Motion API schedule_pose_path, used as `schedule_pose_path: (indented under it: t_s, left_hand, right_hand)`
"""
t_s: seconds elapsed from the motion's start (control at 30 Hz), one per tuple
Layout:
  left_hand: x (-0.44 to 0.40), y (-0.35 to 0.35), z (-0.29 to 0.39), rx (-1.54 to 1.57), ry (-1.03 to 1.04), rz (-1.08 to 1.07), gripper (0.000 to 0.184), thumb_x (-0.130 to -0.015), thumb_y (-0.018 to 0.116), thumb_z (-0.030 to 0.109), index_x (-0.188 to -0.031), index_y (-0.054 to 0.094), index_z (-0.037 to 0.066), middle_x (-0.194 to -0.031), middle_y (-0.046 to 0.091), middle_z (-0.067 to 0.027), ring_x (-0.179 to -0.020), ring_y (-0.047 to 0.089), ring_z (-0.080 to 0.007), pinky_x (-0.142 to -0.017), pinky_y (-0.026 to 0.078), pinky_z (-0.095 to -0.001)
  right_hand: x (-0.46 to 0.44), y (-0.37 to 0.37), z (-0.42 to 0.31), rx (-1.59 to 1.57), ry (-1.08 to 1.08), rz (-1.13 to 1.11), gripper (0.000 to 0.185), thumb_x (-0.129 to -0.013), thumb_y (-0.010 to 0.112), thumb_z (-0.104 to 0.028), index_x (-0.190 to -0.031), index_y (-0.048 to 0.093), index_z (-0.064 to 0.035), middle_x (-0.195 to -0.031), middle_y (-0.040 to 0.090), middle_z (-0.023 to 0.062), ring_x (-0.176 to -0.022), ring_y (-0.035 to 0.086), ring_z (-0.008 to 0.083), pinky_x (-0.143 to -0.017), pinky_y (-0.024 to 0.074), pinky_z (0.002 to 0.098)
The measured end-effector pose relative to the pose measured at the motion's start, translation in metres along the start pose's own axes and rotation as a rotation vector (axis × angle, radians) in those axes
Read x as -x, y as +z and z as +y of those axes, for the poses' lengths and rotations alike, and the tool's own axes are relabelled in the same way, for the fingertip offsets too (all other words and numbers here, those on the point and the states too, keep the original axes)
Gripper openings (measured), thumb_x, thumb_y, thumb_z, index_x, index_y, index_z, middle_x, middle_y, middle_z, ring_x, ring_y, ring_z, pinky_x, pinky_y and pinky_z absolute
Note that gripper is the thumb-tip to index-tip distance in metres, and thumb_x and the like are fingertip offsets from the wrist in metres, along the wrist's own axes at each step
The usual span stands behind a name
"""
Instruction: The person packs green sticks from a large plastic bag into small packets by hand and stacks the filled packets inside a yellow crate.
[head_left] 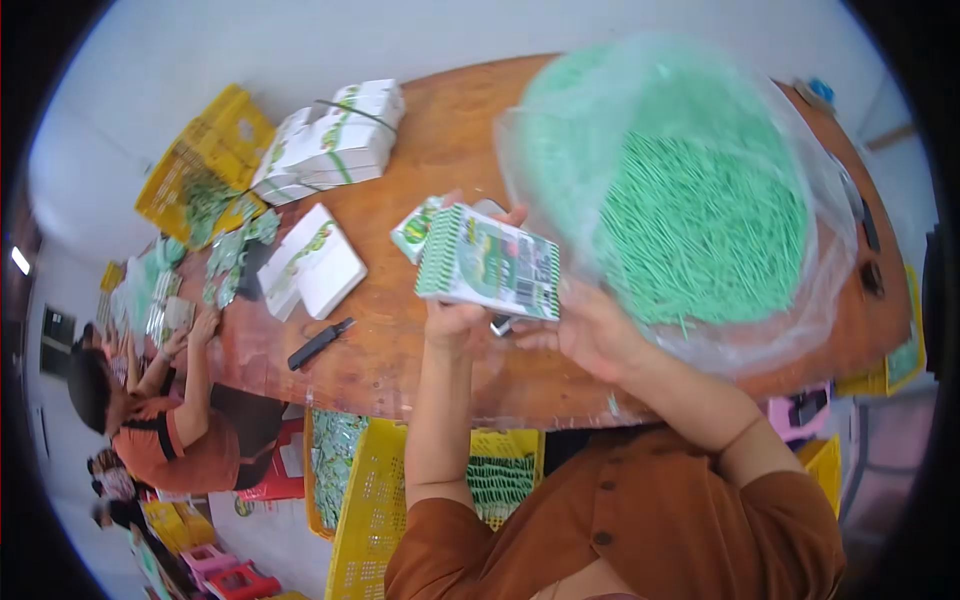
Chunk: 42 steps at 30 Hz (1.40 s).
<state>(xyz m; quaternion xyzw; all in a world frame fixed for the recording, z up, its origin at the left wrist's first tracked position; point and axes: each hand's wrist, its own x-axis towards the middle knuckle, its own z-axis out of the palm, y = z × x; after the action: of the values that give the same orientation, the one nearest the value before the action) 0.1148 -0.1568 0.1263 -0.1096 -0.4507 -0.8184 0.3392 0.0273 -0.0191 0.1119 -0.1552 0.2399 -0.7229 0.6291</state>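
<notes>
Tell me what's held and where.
A printed green-and-white packet: the left hand grips its left part from behind; the right hand is at its right end.

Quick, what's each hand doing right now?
Left hand: holding the green-and-white pack.
Right hand: at the pack's right end; whether it grips cannot be told.

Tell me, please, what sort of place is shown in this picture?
Probably a hand-packing workshop: a big plastic bag of green sticks rests on the wooden table, white cartons are strapped in a bundle beside a yellow crate, and the left hand holds a printed packet.
</notes>
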Motion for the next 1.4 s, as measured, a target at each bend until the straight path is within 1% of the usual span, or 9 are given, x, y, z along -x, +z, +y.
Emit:
schedule_pose_path:
  t_s: [0.17,0.37,0.5,0.6,0.83,1.03,1.17,1.33,1.4]
  left_hand:
    - [0.036,0.039,-0.023,-0.319,-0.122,-0.076,0.104,-0.06,0.078,0.014,-0.14,0.012,0.003,-0.132,0.038,-0.0229,-0.129,0.029,-0.0333,-0.103,0.031,-0.045]
    - [0.03,0.091,-0.069,-0.325,-0.388,0.007,0.07,-0.072,0.06,-0.007,-0.134,0.029,-0.003,-0.118,0.05,-0.0173,-0.104,0.053,-0.024,-0.085,0.046,-0.0331]
    - [0.03,0.129,-0.111,-0.578,-0.242,-0.035,0.05,-0.078,0.058,-0.006,-0.124,0.04,-0.004,-0.113,0.054,-0.015,-0.1,0.054,-0.0202,-0.084,0.045,-0.0301]
    - [0.025,0.169,-0.142,-0.535,-0.141,-0.053,0.044,-0.081,0.055,-0.006,-0.123,0.041,-0.005,-0.113,0.054,-0.0156,-0.101,0.053,-0.0207,-0.085,0.044,-0.0308]
    - [0.003,0.231,-0.202,-0.607,-0.25,-0.225,0.044,-0.084,0.052,-0.005,-0.125,0.038,-0.005,-0.115,0.053,-0.0182,-0.104,0.052,-0.021,-0.09,0.041,-0.0316]
    - [-0.018,0.256,-0.243,-0.596,-0.227,-0.141,0.042,-0.083,0.054,-0.003,-0.123,0.041,-0.005,-0.113,0.054,-0.0163,-0.103,0.053,-0.0198,-0.089,0.042,-0.0306]
    - [-0.04,0.254,-0.242,-0.308,-0.41,0.074,0.044,-0.08,0.056,-0.005,-0.121,0.042,-0.004,-0.108,0.057,-0.0148,-0.098,0.056,-0.0202,-0.087,0.046,-0.032]
    - [-0.035,0.25,-0.247,-0.231,-0.517,0.115,0.044,-0.078,0.059,-0.003,-0.119,0.043,-0.005,-0.106,0.057,-0.0154,-0.095,0.057,-0.0226,-0.085,0.046,-0.0329]
    - [-0.033,0.257,-0.255,-0.429,-0.391,0.024,0.044,-0.078,0.058,-0.004,-0.119,0.044,-0.005,-0.107,0.056,-0.0149,-0.095,0.057,-0.0221,-0.085,0.046,-0.0329]
  right_hand:
    - [0.048,-0.029,-0.022,0.37,-0.282,0.221,0.047,-0.082,0.063,-0.015,-0.121,0.04,-0.0019,-0.105,0.057,0.008,-0.088,0.058,0.0146,-0.077,0.0476,0.0275]
    - [0.124,-0.04,-0.058,0.935,-0.6,0.482,0.059,-0.073,0.072,-0.013,-0.12,0.039,-0.0022,-0.1,0.057,0.0096,-0.09,0.054,0.013,-0.078,0.0443,0.0266]
    - [0.162,-0.06,-0.078,1.586,-1.294,0.849,0.049,-0.067,0.072,-0.016,-0.111,0.049,-0.0115,-0.114,0.05,0.0136,-0.108,0.047,0.0299,-0.092,0.0347,0.0429]
    - [0.187,-0.059,-0.081,1.783,-1.189,0.85,0.031,-0.068,0.07,-0.02,-0.094,0.056,-0.0105,-0.119,0.047,0.0132,-0.115,0.04,0.0342,-0.096,0.0262,0.0521]
    - [0.235,-0.126,-0.127,1.694,-1.223,0.999,0.012,-0.076,0.063,-0.018,-0.08,0.055,-0.0108,-0.121,0.047,0.0132,-0.116,0.04,0.0348,-0.097,0.0243,0.055]
    - [0.295,-0.202,-0.255,1.914,-1.344,1.617,0.009,-0.074,0.061,-0.015,-0.074,0.055,-0.0089,-0.102,0.054,0.0066,-0.103,0.049,0.027,-0.089,0.0339,0.0466]
    - [0.287,-0.259,-0.376,1.62,-1.579,1.451,0.012,-0.077,0.058,-0.017,-0.078,0.06,-0.0058,-0.089,0.056,0.0083,-0.087,0.051,0.0318,-0.079,0.0389,0.0437]
    - [0.274,-0.337,-0.454,1.515,-1.009,1.783,0.026,-0.081,0.058,-0.019,-0.101,0.059,-0.003,-0.099,0.057,0.0152,-0.097,0.052,0.0301,-0.086,0.0407,0.0391]
    - [0.297,-0.314,-0.427,1.383,-1.366,1.356,0.033,-0.082,0.059,-0.02,-0.11,0.055,-0.0021,-0.109,0.055,0.0152,-0.106,0.051,0.0254,-0.091,0.0395,0.0376]
